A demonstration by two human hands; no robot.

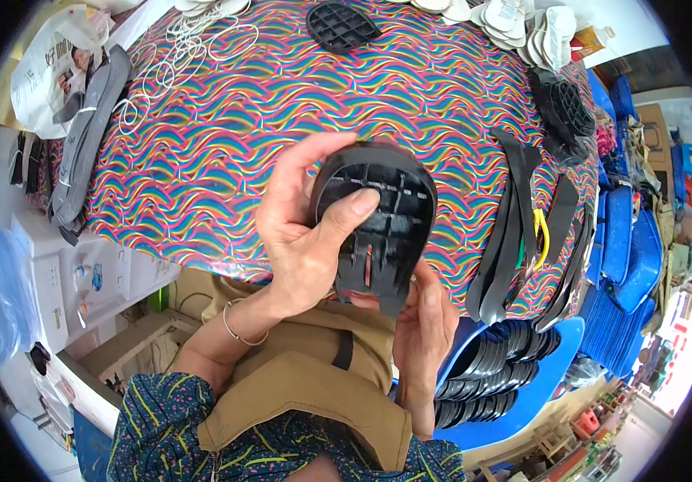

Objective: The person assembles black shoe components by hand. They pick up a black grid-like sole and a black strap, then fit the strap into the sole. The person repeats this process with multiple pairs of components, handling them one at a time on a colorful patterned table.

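Observation:
A black moulded shoe sole piece [398,221], rounded at the top with a ribbed grid inside and a smooth rim, is held up in front of me over the table's near edge. My left hand [302,229] grips its left side, thumb pressed on the grid and fingers curled round the outer rim. Its lower right end lies in my right hand [426,325], whose fingers are closed about the edge and partly hidden behind it. A slit shows near the piece's lower end. A similar black sole piece [341,28] lies apart at the table's far side.
Dark strips [511,233] lie on the patterned tablecloth [217,161] at right, by a yellow handle [540,237]. A blue tub [491,422] of black parts stands below. White string [189,48], grey strips [89,140] and pale sole-shaped pieces [515,24] lie around the edges.

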